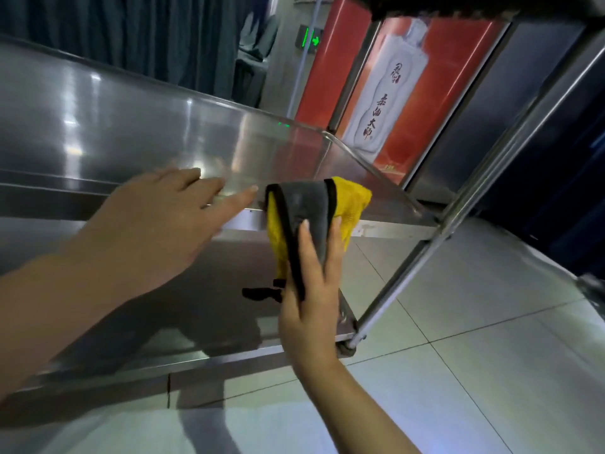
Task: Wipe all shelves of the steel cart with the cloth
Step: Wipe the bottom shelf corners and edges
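Note:
The steel cart fills the left and middle of the head view, with its middle shelf [131,126] slanting across and its bottom shelf [203,322] below. A folded yellow and grey cloth [314,208] with black trim hangs over the front lip of the middle shelf near its right end. My right hand [311,290] grips the cloth from below, thumb on the grey side. My left hand [157,224] is spread with straight fingers, fingertips reaching the front edge of the middle shelf just left of the cloth.
The cart's right upright tube [458,204] runs down to a caster [347,348] on the pale tiled floor [458,355]. Behind stand a red poster with a white bottle [393,93], a dark curtain [147,34] and a green exit sign [309,36].

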Available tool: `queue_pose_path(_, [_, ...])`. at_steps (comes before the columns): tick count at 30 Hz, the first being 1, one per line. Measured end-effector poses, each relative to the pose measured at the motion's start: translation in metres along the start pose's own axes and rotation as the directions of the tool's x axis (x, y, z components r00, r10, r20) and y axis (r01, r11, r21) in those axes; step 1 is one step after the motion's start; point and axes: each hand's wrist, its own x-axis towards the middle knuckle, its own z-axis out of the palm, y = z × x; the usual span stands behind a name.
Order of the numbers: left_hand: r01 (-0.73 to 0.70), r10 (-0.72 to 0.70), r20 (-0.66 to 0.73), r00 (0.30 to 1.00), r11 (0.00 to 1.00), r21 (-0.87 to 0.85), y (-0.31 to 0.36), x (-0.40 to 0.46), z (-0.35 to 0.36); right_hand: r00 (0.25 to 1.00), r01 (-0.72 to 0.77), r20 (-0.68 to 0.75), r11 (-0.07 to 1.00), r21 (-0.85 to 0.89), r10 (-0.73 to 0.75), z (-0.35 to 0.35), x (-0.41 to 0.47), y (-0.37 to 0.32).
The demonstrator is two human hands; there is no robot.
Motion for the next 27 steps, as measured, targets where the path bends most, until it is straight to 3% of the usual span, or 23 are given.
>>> queue_pose_path(5, [-0.067, 0.066, -0.065, 0.996, 0.998, -0.009, -0.013, 0.0, 0.017, 0.995, -0.06, -0.072, 0.997, 0.038, 0.063, -0.015, 0.012, 0.043])
queue_pose_path(12, [-0.033, 0.033, -0.011, 0.999, 0.999, -0.037, -0.024, 0.005, 0.03, 0.949, -0.263, -0.19, 0.964, -0.031, 0.253, -0.046, 0.054, 0.079])
queue_pose_path(14, [-0.008, 0.009, 0.022, 1.0, 0.999, -0.044, -0.025, 0.008, 0.025, 0.97, -0.215, -0.127, 0.974, -0.069, 0.205, -0.037, 0.059, 0.064])
queue_pose_path(16, [0.001, 0.001, 0.041, 0.999, 0.999, -0.037, -0.022, 0.013, 0.016, 0.997, -0.076, -0.004, 0.989, -0.124, 0.076, -0.022, 0.062, 0.04])
queue_pose_path(20, [0.045, -0.041, 0.125, 0.991, 0.998, -0.034, -0.033, 0.009, -0.004, 0.968, 0.188, 0.196, 0.97, -0.153, -0.157, 0.003, 0.074, -0.007])
queue_pose_path(27, [0.167, -0.179, 0.131, 0.975, 0.981, 0.096, -0.094, -0.053, -0.023, 0.974, 0.154, 0.201, 0.958, -0.241, -0.106, 0.008, 0.107, -0.032])
